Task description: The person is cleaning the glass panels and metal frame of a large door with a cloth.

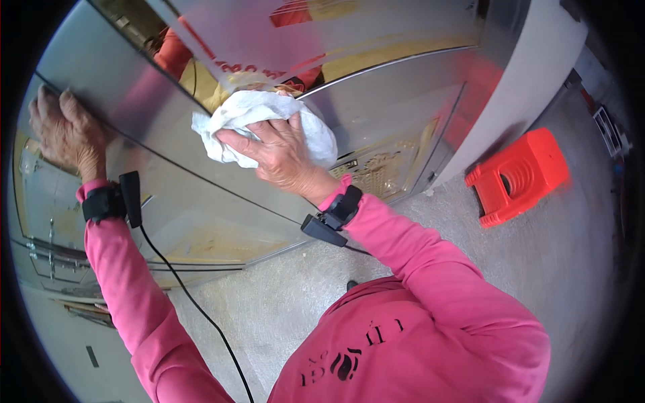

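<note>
My right hand [285,156] presses a crumpled white cloth [312,131] against a shiny metal-framed panel [376,91]. Its fingers lie spread over the bunched fabric, and the cloth covers the panel's lower edge. Out to the left, my left hand [67,127] rests on the smooth metal surface [154,121] with fingers stretched out and nothing in them. Both wrists wear a black strap with a small black device, and a cable runs from each.
On the floor at right stands a red plastic step stool [521,178]. A pale upright panel [521,84] rises between it and the metal front. The grey concrete floor [269,295] lies below. A black cable [195,305] hangs beside my left arm.
</note>
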The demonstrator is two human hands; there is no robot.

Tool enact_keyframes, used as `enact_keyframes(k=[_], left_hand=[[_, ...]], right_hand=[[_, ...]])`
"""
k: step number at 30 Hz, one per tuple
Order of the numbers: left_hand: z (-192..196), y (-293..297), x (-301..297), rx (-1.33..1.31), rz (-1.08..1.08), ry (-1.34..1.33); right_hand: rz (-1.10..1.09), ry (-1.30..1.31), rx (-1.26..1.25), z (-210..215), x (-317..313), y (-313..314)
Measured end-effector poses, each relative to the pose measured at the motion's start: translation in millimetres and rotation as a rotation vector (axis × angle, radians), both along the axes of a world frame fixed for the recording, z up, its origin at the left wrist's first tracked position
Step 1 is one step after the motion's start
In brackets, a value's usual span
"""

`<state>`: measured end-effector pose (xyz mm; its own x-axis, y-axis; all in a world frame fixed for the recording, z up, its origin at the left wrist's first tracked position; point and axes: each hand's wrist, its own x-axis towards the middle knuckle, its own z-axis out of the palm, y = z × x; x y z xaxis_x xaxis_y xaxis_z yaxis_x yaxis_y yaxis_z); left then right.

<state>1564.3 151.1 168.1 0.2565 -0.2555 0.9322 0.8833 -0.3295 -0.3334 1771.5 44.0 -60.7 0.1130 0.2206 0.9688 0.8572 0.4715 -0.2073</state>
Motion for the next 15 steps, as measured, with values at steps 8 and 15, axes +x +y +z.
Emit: enact_keyframes(k=[8,15], left_hand=[[5.8,0.2,-12.5,0.001,0.008,-0.014],[7.2,3.9,-18.1,-0.097,0.036,-0.042]], right_hand=[[-0.479,-0.108,0.082,-29.1,191.8,-30.2],[-0.788,0.324,0.122,-48.6,331.8,-68.5]])
